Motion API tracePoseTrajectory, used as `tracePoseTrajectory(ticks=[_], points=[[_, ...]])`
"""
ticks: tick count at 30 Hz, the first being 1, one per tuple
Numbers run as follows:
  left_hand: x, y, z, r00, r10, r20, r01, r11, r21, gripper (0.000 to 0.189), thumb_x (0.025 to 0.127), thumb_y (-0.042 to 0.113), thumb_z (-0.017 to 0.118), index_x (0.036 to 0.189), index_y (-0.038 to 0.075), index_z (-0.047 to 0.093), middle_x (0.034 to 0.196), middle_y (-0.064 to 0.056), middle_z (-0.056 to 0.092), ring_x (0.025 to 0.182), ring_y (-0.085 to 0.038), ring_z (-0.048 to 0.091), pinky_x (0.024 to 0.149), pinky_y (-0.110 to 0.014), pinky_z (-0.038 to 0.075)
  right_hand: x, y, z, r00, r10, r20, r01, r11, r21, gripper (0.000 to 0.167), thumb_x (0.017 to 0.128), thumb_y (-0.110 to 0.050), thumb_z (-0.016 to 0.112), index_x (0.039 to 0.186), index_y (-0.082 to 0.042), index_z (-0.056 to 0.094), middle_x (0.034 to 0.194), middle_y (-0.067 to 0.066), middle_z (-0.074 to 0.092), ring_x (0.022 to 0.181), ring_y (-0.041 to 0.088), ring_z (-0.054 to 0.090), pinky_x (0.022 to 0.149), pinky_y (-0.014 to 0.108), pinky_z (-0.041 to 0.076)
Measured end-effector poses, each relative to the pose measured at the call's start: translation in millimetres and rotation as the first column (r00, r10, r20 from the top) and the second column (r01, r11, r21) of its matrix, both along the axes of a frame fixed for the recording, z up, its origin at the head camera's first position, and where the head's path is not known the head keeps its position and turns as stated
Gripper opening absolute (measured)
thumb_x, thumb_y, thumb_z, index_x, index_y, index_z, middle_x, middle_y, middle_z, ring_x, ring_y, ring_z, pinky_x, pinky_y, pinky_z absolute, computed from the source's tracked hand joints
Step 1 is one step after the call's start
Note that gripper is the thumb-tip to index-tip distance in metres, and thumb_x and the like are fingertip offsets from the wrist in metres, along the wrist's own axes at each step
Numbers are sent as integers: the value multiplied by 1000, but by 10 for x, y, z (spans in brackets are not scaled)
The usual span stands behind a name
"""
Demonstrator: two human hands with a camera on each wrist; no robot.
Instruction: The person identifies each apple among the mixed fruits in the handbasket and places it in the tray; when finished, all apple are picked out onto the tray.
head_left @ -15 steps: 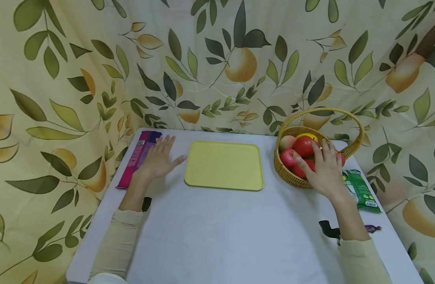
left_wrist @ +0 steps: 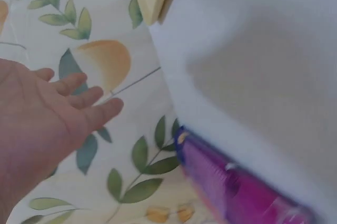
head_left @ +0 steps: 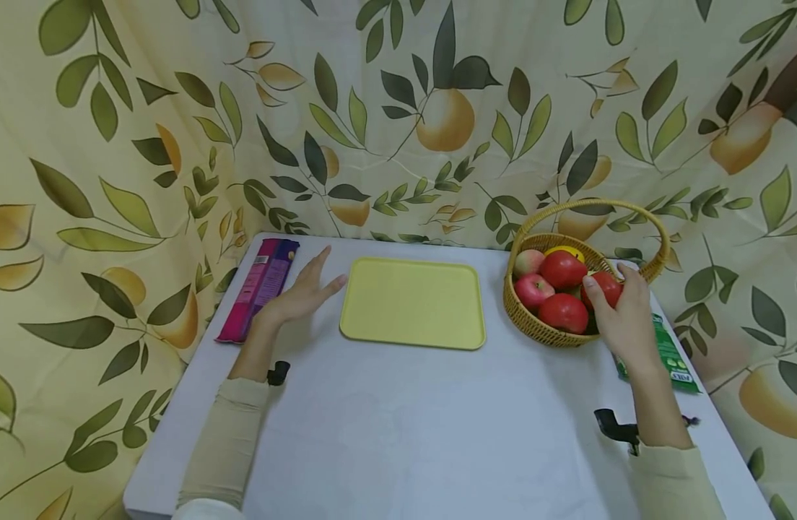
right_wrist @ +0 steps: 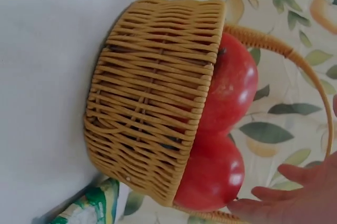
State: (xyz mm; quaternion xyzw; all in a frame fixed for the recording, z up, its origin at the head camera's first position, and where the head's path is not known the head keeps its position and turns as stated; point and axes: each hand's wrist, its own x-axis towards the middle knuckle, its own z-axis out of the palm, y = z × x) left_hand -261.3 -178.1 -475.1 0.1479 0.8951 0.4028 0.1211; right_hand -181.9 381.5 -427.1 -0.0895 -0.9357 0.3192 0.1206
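My right hand is over the right side of a wicker basket. In the head view its thumb overlaps a red tomato, and the other fingers lie along the far side. Seen from the right wrist, the spread fingers come up to the edge of a tomato in the basket. My left hand hovers, fingers extended and holding nothing, between a pink and purple packet and a yellow tray.
Other tomatoes, a pinkish apple, a paler round fruit and something yellow fill the basket under its arched handle. A green packet lies to the right, partly behind my right arm. A patterned curtain hangs behind the white table.
My right hand has shifted right over the basket, its thumb and fingers now around the rightmost tomato. The left hand has turned onto its edge and moved slightly right, uncovering more of the packet.
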Motion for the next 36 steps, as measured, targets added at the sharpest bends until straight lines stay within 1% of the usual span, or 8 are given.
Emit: tracePoseTrajectory(ticks=[7,11,15,18,20,26,32,36], points=[[-18,55,42,988,41,146,-79,960,267,83,109,54,42,169,21,-5,175,-15,4,161,-36,3,125,-64,12,-6,134,19,992,-117,-49,108,982,-157,77,108,-50,46,165,-3,22,162,32,31,144,54,35,114,72,30],[-88,75,-41,973,112,202,-183,905,383,78,111,46,42,169,16,-1,172,-21,15,158,-39,18,125,-62,20,-22,236,18,981,-192,-17,183,956,-231,77,107,-52,46,164,-4,27,167,21,31,150,47,33,120,64,28],[-148,100,-185,961,163,222,-255,833,491,76,112,43,42,169,14,3,170,-22,22,155,-40,27,123,-58,29,-41,314,5,961,-271,54,273,908,-318,77,105,-58,47,164,-11,32,166,15,36,147,34,43,110,37,49],[-159,137,-244,951,180,251,-291,794,534,73,112,39,44,168,11,7,169,-21,25,154,-37,30,121,-53,35,-38,372,-13,951,-295,96,306,842,-445,74,104,-55,53,163,-13,35,159,14,44,129,20,56,80,14,56],[-156,153,-280,942,182,281,-314,771,554,71,112,34,44,168,9,9,168,-21,27,154,-36,32,120,-52,38,-41,398,-20,951,-286,114,301,786,-539,74,103,-51,58,162,-12,36,149,11,50,113,10,60,66,11,56],[-134,185,-384,899,181,399,-408,676,613,68,110,21,48,167,8,14,166,-23,30,152,-38,35,121,-50,36,-77,428,-4,944,-282,170,315,628,-711,82,96,-51,70,161,-10,39,120,-7,55,85,3,66,67,26,62],[-112,277,-459,848,179,498,-498,589,637,68,109,15,51,167,9,16,166,-19,33,151,-36,37,121,-48,37,-84,518,-23,913,-285,291,396,455,-798,78,93,-47,76,157,-17,43,117,-6,53,98,12,61,69,38,64],[-105,327,-524,831,166,531,-527,540,656,69,107,9,53,167,8,18,165,-20,34,149,-34,40,120,-47,37,-91,564,-25,902,-276,330,421,407,-811,84,89,-46,80,159,-21,40,117,-7,51,103,12,59,72,40,64]])
